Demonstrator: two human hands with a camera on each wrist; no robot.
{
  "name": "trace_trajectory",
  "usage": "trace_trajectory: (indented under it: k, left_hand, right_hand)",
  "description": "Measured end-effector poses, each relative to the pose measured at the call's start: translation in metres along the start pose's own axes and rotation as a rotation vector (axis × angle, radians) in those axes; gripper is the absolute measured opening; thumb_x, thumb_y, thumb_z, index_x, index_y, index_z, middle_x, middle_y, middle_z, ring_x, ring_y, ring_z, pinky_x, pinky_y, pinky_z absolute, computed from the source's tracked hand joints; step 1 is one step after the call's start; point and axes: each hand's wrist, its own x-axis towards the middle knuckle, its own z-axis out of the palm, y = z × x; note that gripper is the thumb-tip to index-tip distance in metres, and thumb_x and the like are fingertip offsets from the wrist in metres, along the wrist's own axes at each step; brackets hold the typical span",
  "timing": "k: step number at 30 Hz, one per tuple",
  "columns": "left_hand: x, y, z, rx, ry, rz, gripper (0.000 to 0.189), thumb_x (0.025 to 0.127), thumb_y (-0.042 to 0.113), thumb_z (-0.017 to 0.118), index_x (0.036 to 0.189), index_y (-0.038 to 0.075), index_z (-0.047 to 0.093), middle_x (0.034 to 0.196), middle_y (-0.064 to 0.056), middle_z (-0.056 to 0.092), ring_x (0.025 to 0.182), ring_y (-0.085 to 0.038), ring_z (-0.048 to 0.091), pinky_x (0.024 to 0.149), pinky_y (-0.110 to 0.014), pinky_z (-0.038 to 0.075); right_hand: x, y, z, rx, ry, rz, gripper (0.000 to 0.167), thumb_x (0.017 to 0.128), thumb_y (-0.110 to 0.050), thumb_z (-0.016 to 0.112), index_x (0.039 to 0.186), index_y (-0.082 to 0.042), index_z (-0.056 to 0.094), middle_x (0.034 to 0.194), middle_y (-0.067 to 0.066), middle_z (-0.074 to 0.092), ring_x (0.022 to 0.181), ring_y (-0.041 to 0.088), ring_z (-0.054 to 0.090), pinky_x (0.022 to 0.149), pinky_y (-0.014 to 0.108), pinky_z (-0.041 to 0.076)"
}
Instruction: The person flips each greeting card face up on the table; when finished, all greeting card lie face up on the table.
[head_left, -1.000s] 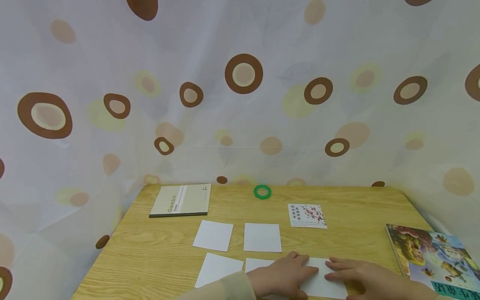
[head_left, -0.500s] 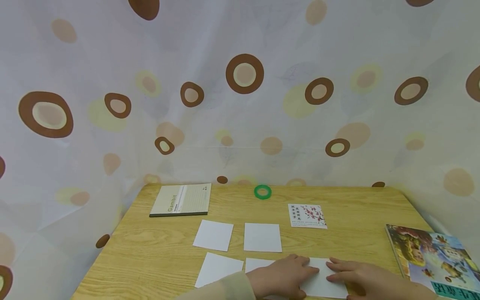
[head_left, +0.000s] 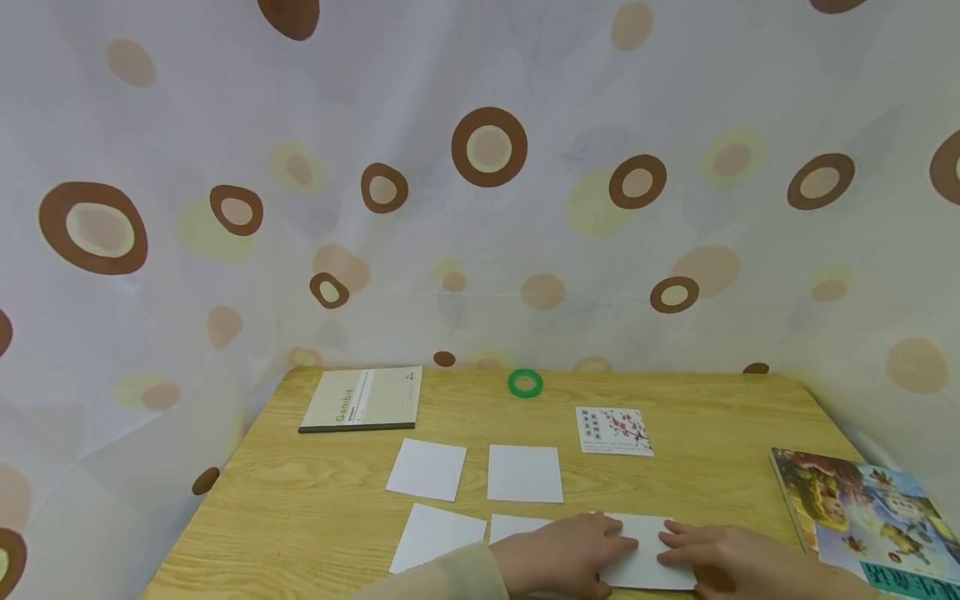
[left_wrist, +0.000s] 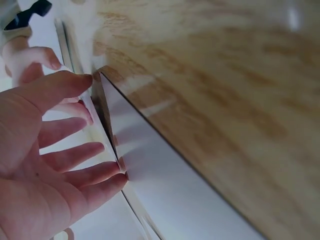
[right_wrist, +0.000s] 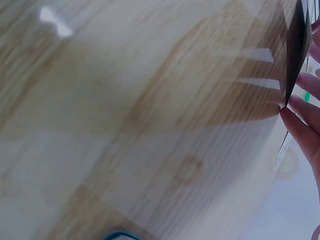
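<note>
In the head view a white square card [head_left: 647, 552] lies between my two hands at the front of the table. My left hand [head_left: 562, 552] touches its left side with extended fingers, covering part of another white card [head_left: 517, 527]. On the right side of the middle card rest the fingertips of my right hand [head_left: 738, 560]. The left wrist view has the left hand [left_wrist: 60, 155] with straight, spread fingers touching near a card edge. Straight fingers of the right hand [right_wrist: 306, 117] meet a dark, tilted-looking card edge [right_wrist: 296, 55] in the right wrist view. Whether that card lies fully flat, I cannot tell.
More white cards lie to the left: one far left [head_left: 427, 470], one beside it [head_left: 525, 474], one nearer [head_left: 437, 537]. Behind are a notebook [head_left: 363, 400], a green tape roll [head_left: 525, 383] and a printed blossom card [head_left: 615, 431]. A picture book [head_left: 873, 521] lies right.
The right hand has shifted slightly right along the card, and the card has edged a little away from me. The left hand stays almost in place.
</note>
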Motion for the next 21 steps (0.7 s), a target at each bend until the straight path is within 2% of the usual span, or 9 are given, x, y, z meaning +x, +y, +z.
trace_trajectory:
  k: [4,10,13,17,21]
  left_hand:
    - [-0.001,-0.002,-0.002,-0.005,-0.020,0.017,0.055,0.095,0.034,0.062,0.146,0.021,0.048,0.137,0.006,0.055,0.126,-0.004,0.052,0.109,-0.015,0.036]
    - [-0.003,-0.004,-0.001,-0.052,-0.044,0.019,0.050,0.100,0.036,0.054,0.148,0.023,0.047,0.146,0.004,0.051,0.136,-0.008,0.045,0.113,-0.016,0.033]
    - [-0.003,-0.006,0.001,-0.083,-0.052,0.002,0.050,0.102,0.037,0.050,0.150,0.025,0.044,0.151,0.004,0.046,0.139,-0.008,0.042,0.113,-0.016,0.032]
    - [-0.004,-0.009,0.002,-0.088,-0.049,-0.007,0.049,0.104,0.038,0.045,0.152,0.025,0.041,0.154,0.005,0.042,0.141,-0.007,0.039,0.115,-0.018,0.030]
    - [-0.005,-0.012,0.002,-0.081,-0.051,-0.005,0.049,0.105,0.040,0.041,0.153,0.027,0.039,0.155,0.006,0.041,0.142,-0.004,0.037,0.118,-0.021,0.028]
  right_hand:
    - [-0.001,-0.001,0.001,-0.093,0.042,-0.043,0.041,0.099,-0.027,0.061,0.139,-0.021,0.058,0.137,0.009,0.062,0.127,0.018,0.059,0.085,0.027,0.057]
    - [-0.002,-0.005,0.002,-0.120,0.087,-0.052,0.050,0.094,-0.034,0.067,0.141,-0.022,0.055,0.136,0.006,0.063,0.125,0.018,0.060,0.083,0.027,0.057]
    - [-0.002,-0.006,0.003,-0.163,0.135,-0.094,0.052,0.093,-0.031,0.070,0.141,-0.020,0.055,0.134,0.007,0.065,0.121,0.018,0.062,0.085,0.019,0.054]
    - [-0.002,-0.003,0.004,-0.261,0.220,-0.164,0.049,0.091,-0.020,0.072,0.138,-0.017,0.059,0.130,0.006,0.067,0.116,0.015,0.065,0.092,0.005,0.045]
    - [-0.002,0.000,0.005,-0.324,0.287,-0.212,0.053,0.085,-0.013,0.077,0.135,-0.016,0.061,0.127,0.003,0.069,0.113,0.014,0.067,0.095,0.004,0.042]
